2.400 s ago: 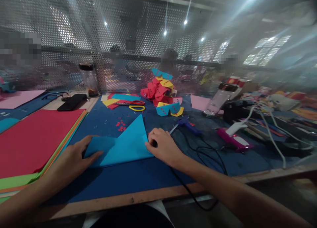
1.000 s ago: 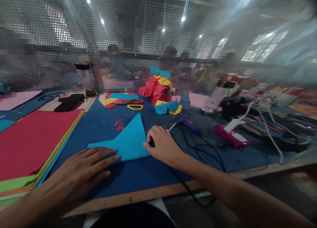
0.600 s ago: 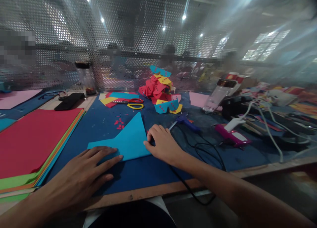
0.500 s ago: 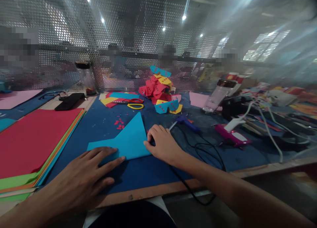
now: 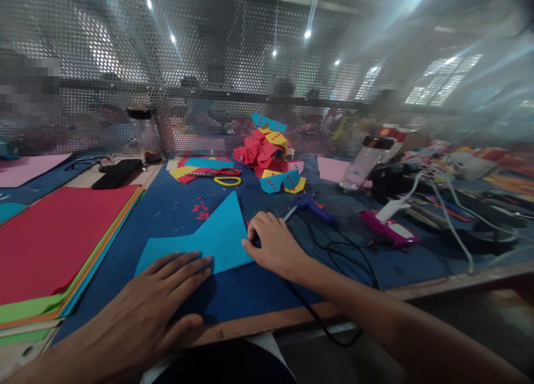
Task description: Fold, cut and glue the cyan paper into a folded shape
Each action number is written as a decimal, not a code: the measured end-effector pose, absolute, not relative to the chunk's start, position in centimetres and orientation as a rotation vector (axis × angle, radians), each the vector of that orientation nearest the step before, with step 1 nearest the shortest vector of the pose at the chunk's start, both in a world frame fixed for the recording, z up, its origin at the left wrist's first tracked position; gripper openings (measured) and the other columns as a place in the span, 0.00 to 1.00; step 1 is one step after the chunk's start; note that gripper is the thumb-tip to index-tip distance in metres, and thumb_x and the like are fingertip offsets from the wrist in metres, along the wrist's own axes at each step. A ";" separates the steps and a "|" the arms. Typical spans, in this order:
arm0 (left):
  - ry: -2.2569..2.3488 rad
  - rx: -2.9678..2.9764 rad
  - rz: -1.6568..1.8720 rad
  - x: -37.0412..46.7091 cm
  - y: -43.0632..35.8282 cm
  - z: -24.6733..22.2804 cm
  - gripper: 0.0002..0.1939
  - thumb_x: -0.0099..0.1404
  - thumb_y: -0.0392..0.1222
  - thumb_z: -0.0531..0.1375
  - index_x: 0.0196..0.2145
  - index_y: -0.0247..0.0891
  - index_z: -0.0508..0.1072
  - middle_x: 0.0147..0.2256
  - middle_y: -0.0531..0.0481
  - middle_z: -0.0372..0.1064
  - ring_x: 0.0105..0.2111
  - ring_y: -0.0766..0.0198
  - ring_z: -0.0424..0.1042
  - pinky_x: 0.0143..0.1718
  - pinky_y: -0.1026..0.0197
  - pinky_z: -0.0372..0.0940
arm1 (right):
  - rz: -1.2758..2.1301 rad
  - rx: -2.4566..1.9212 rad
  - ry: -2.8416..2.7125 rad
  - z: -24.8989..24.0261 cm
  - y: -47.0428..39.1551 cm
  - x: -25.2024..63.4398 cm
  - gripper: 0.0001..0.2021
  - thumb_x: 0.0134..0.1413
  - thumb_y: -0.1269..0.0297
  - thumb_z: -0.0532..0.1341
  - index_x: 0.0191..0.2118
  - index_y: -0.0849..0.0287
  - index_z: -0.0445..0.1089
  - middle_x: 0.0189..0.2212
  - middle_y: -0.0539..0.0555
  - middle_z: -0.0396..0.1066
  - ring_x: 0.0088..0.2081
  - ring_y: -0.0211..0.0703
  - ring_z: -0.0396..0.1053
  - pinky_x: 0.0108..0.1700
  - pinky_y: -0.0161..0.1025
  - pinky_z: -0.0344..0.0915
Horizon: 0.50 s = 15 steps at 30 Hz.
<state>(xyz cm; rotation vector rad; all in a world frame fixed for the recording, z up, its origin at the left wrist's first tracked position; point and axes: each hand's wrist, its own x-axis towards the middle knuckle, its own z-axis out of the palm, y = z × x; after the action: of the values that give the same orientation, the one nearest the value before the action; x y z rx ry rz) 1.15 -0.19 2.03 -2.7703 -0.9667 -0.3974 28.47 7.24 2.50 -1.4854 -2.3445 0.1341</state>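
Observation:
A folded sheet of blue paper [image 5: 221, 236] lies on the blue tabletop, one pointed corner facing the far side. My left hand [image 5: 167, 289] rests flat over its near left part, fingers stretched out and the thumb apart on the table. At the paper's right edge, my right hand [image 5: 273, 242] has its fingers curled, with thumb and forefinger closed on that edge. Small red paper bits [image 5: 201, 208] are scattered beyond the paper. Just past my right hand lies a blue glue gun [image 5: 315, 208], its black cable running toward the table's front edge.
Stacked coloured sheets [image 5: 70, 234] lie at left, below a black phone [image 5: 117, 173]. Scissors [image 5: 227, 178] rest on paper scraps. Behind are a heap of paper masks [image 5: 267, 150] and a clear bottle [image 5: 362, 164]. A magenta power adapter [image 5: 390, 228] with white cables sits right.
My left hand has slid slightly right, its fingers now closer together, and more of the paper's left end shows. My right hand stays at the right edge.

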 end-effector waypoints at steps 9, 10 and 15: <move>-1.047 -2.854 -0.364 1.7 0.1 1.1 0.36 0.69 0.64 0.58 0.69 0.50 0.60 0.63 0.47 0.67 0.60 0.47 0.67 0.57 0.48 0.66 | 0.102 -1.463 -2.340 2.2 7.3 28.5 0.08 0.58 0.67 0.63 0.31 0.56 0.62 0.39 0.52 0.69 0.44 0.47 0.64 0.45 0.45 0.55; -1.050 -2.856 -0.363 1.7 0.1 1.1 0.36 0.69 0.65 0.58 0.69 0.50 0.60 0.63 0.47 0.67 0.60 0.47 0.66 0.57 0.48 0.66 | 0.103 -1.464 -2.341 2.2 7.3 28.5 0.08 0.58 0.67 0.63 0.31 0.56 0.62 0.39 0.52 0.69 0.44 0.47 0.64 0.45 0.45 0.55; -1.028 -2.855 -0.340 1.9 0.1 1.1 0.37 0.69 0.65 0.57 0.69 0.47 0.58 0.66 0.47 0.63 0.62 0.46 0.64 0.58 0.45 0.65 | 0.126 -1.487 -2.336 2.4 7.2 28.4 0.09 0.57 0.67 0.64 0.31 0.56 0.62 0.40 0.53 0.70 0.44 0.47 0.65 0.45 0.45 0.55</move>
<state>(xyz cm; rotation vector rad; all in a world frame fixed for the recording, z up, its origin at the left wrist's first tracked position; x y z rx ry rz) 1.86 0.09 1.08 -2.8551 -1.0285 -0.3399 28.42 7.20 2.41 -1.4868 -2.3361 0.1258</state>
